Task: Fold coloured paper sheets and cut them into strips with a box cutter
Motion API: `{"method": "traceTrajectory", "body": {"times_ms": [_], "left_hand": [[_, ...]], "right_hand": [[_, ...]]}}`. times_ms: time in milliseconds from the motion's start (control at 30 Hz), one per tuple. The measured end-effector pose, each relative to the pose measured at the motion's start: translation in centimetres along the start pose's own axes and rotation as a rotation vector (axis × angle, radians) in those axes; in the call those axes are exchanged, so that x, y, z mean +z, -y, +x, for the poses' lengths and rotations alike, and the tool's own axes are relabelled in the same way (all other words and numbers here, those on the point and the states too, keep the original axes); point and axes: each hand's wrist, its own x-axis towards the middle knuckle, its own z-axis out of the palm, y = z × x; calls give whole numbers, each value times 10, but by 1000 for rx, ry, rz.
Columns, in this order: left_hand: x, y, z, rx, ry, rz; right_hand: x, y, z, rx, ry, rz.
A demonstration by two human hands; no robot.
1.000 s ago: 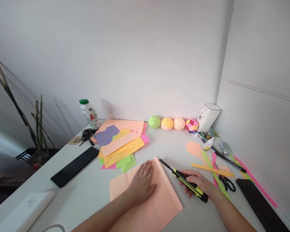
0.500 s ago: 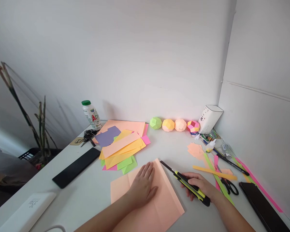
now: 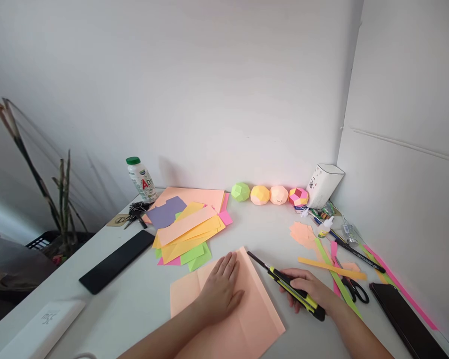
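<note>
A large peach paper sheet [image 3: 254, 319] lies on the white table, with crease lines and a folded strip along its right edge. My left hand [image 3: 221, 284] rests flat on it, fingers stretched out and close to the sheet's top corner. In my right hand [image 3: 309, 286] is a black and yellow utility knife [image 3: 297, 294], the fingers wrapped round its handle. The knife's dark blade points up and left, its tip near the top of the folded edge. My forearms cover part of the sheet's lower side.
Colored paper pieces [image 3: 189, 232] are piled at the back left. Several paper polyhedra [image 3: 260, 195] line the wall. Scissors [image 3: 355, 290], paper strips [image 3: 331, 263], a glue bottle [image 3: 325, 228] and a phone [image 3: 400, 314] lie right. A black flat bar [image 3: 116, 261] and white bottle [image 3: 142, 180] stand left.
Almost nothing differs. The view has shifted very slightly; both hands, the paper sheet and the knife keep the same positions.
</note>
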Motion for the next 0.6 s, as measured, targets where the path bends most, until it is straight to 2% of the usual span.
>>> {"method": "traceTrajectory", "body": {"times_ms": [333, 600], "left_hand": [[-6, -1, 2, -5, 40, -12], [-4, -1, 2, -12, 15, -30]], "right_hand": [[-5, -7, 4, 1, 21, 16], [-6, -7, 3, -3, 18, 29]]}}
